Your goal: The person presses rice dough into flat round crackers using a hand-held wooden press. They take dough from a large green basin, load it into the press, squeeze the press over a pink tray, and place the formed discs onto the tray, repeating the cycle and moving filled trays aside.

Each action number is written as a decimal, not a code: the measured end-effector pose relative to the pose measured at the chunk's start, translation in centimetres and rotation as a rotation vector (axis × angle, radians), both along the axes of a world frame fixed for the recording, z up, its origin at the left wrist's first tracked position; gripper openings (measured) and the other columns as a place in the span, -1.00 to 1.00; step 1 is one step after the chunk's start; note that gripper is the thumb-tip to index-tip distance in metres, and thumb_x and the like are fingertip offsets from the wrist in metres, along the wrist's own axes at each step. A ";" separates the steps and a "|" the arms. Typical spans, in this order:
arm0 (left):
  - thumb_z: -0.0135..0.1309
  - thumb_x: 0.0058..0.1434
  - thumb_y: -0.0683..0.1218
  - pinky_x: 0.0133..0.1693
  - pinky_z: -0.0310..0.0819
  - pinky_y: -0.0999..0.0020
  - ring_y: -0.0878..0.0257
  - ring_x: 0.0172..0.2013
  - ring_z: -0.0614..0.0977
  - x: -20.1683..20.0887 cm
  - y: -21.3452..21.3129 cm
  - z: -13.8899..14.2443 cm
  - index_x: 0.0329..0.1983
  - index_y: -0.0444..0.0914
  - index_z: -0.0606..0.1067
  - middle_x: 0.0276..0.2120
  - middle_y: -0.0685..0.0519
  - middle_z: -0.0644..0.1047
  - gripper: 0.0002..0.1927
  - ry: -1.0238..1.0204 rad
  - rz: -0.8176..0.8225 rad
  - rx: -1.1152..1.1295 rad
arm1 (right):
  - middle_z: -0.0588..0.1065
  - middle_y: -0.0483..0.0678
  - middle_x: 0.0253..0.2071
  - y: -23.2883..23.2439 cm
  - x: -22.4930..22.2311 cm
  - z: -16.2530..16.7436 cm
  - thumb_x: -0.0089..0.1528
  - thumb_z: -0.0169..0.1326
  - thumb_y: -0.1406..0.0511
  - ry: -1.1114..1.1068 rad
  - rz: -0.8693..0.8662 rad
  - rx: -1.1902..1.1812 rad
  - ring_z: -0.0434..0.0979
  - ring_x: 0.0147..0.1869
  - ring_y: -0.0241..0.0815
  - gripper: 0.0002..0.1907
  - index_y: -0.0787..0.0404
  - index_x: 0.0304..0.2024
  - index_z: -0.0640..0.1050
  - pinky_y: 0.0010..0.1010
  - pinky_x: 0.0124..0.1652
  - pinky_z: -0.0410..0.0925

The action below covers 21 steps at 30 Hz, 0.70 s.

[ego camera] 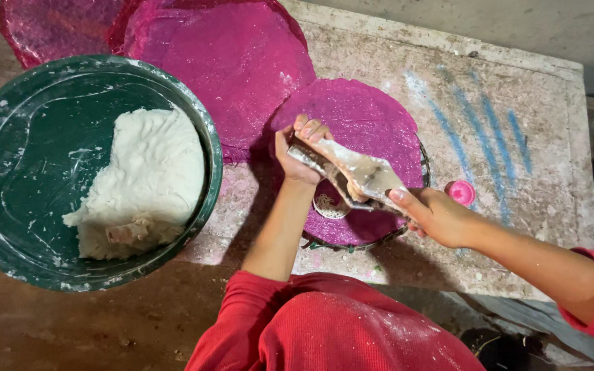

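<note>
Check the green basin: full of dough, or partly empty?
Partly empty. In the green basin, the white dough is heaped against the right wall only; the left side shows bare, smeared green bottom.

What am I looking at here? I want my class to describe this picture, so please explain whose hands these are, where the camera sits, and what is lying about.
The one picture comes from a camera on a person's head, looking down at their own bare hands. The left hand and right hand both grip a flat, paste-smeared scraper over a round pink disc. The disc lies on a worn stone slab with blue streaks. More pink sheets overlap beside it. A small pink cap sits by the right hand. On the left, a green basin holds white dough.
</note>
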<state>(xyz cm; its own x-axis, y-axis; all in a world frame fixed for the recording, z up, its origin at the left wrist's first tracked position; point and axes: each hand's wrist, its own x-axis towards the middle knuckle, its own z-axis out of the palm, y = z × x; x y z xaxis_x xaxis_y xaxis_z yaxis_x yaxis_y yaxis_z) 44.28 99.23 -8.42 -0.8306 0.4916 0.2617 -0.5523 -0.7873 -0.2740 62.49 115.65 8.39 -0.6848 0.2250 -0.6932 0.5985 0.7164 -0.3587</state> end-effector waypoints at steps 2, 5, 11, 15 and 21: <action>-0.21 0.33 0.08 -0.03 0.48 0.17 0.24 -0.34 0.44 -0.8 0.3 0.6 -0.32 -0.14 0.34 -0.44 0.13 0.39 -0.76 0.027 -0.015 -0.012 | 0.53 -0.01 -0.47 -0.1 -0.1 0.0 0.20 -0.34 -0.31 0.068 -0.028 0.000 0.56 -0.41 -0.15 -0.13 0.23 0.07 0.51 -0.22 -0.31 0.45; -0.20 0.34 0.09 -0.06 0.48 0.16 0.26 -0.36 0.43 -2.2 -0.2 1.5 -0.35 -0.14 0.34 -0.45 0.14 0.38 -0.74 0.118 -0.011 -0.045 | 0.51 0.00 -0.51 -0.6 -0.4 -0.6 0.25 -0.39 -0.27 0.192 0.059 0.013 0.56 -0.43 -0.16 -0.17 0.21 0.08 0.52 -0.21 -0.31 0.42; -0.18 0.36 0.10 -0.10 0.49 0.19 0.27 -0.36 0.42 -3.5 -2.8 2.5 -0.36 -0.14 0.34 -0.46 0.15 0.37 -0.73 0.219 0.026 -0.073 | 0.47 0.00 -0.57 -2.0 -0.9 -2.8 0.32 -0.40 -0.20 0.287 0.105 -0.091 0.51 -0.49 -0.14 -0.23 0.28 -0.02 0.52 -0.19 -0.37 0.40; -0.16 0.33 0.13 -0.14 0.46 0.22 0.26 -0.36 0.42 -2.3 -4.0 2.1 -0.35 -0.14 0.36 -0.47 0.14 0.37 -0.71 0.138 0.045 -0.166 | 0.50 -0.03 -0.54 -2.3 -0.6 -3.4 0.36 -0.36 -0.20 0.172 0.018 -0.175 0.51 -0.52 -0.19 -0.16 0.44 -0.19 0.57 -0.24 -0.43 0.42; -0.16 0.23 0.12 -0.15 0.43 0.17 0.24 -0.39 0.42 -0.6 -1.1 1.8 -0.39 -0.11 0.36 -0.50 0.15 0.37 -0.75 -0.025 0.036 -0.217 | 0.51 -0.02 -0.55 -0.1 -0.6 -2.1 0.29 -0.33 -0.21 0.010 -0.086 -0.033 0.49 -0.53 -0.20 -0.21 0.31 0.05 0.50 -0.26 -0.45 0.43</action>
<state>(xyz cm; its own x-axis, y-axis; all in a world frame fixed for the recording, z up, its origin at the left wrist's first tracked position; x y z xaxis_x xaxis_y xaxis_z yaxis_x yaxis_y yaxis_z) 43.72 98.12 -6.60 -0.8535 0.5043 0.1315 -0.5181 -0.8483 -0.1093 61.86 115.58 6.26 -0.6708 0.2600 -0.6945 0.6533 0.6504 -0.3875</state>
